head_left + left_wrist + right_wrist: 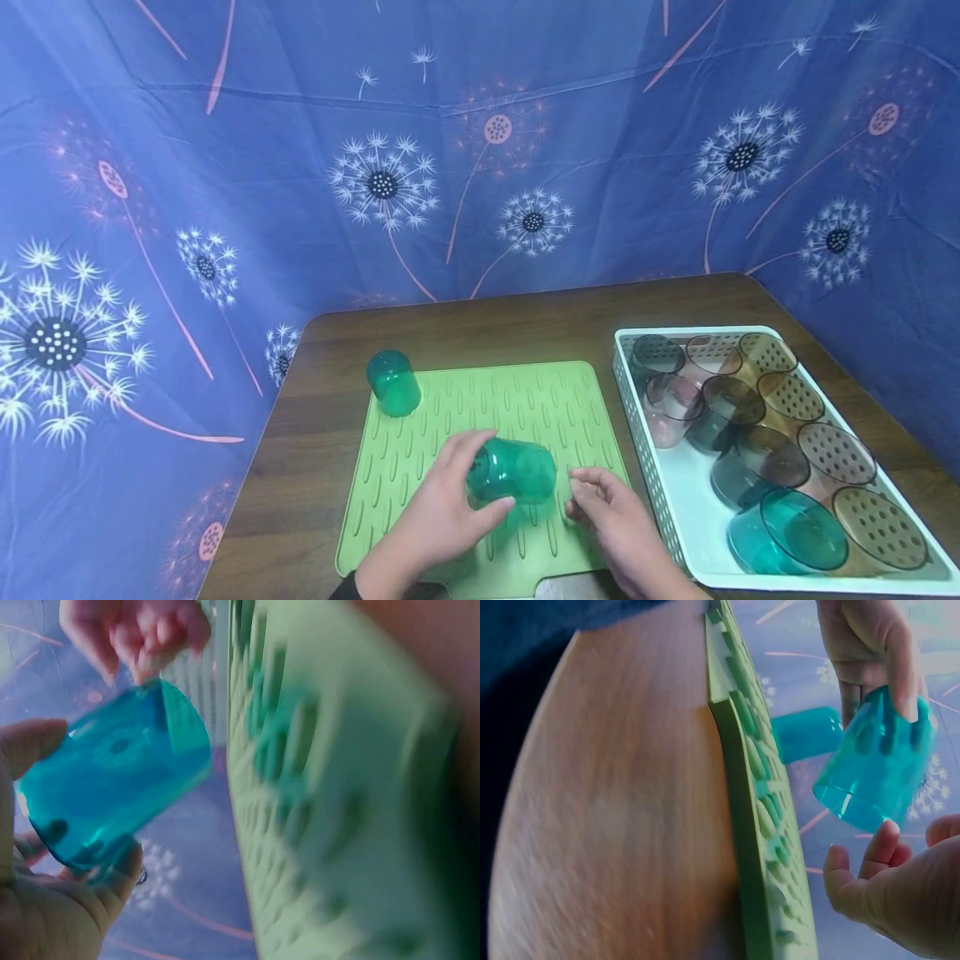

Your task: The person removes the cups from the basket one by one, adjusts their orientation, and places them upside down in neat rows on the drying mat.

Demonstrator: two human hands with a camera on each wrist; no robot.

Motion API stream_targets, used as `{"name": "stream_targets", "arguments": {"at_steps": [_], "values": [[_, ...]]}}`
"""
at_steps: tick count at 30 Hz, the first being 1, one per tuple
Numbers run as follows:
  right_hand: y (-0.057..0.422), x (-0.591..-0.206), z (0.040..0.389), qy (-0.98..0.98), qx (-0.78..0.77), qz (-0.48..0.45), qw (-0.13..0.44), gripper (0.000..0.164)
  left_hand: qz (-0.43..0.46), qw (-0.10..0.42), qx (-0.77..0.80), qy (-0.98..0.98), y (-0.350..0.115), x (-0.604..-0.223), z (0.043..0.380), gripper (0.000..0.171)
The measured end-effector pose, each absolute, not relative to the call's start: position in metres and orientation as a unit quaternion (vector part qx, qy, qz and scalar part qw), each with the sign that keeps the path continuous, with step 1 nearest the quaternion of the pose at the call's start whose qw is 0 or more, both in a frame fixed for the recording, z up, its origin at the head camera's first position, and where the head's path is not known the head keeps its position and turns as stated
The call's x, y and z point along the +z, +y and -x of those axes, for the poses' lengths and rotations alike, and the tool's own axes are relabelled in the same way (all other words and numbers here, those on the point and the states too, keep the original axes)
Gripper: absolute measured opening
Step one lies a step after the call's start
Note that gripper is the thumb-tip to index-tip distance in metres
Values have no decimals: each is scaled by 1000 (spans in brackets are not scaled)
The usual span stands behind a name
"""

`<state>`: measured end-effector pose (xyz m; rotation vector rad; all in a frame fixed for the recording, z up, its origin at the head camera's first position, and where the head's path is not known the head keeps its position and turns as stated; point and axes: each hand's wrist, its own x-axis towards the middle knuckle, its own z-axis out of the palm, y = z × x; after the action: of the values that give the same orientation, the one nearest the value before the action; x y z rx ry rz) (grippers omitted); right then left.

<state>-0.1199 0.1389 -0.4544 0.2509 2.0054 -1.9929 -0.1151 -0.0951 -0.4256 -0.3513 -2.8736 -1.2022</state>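
Observation:
A teal-green see-through cup (517,472) is tipped on its side over the green ridged mat (555,400). My left hand (450,508) grips it round its base end, thumb on the near side and fingers on the far side. The cup's open rim points toward my right hand (615,525), whose fingers are loosely bent. In the right wrist view, a fingertip of that hand reaches right to the rim of the cup (877,761). A second green cup (394,385) stands base up at the mat's far left corner.
At the right, a white perforated basket (652,483) holds several see-through cups in grey, pink and amber, plus one teal cup (787,533) at its near end. The brown wooden table (517,329) meets a blue dandelion-patterned cloth (480,167) behind.

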Motion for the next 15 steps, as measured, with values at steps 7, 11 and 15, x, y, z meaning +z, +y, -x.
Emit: {"name": "stream_targets", "arguments": {"at_steps": [7,11,15], "values": [[145,-451,120,716,-681,-83,130,34,34,39,-308,-950,-111,-407,159,82],[148,-451,119,727,-671,-70,125,34,21,37,-275,-961,-115,-403,189,82],[150,-449,117,740,-659,-60,121,29,14,26,-257,-966,-115,-404,214,80]]}}
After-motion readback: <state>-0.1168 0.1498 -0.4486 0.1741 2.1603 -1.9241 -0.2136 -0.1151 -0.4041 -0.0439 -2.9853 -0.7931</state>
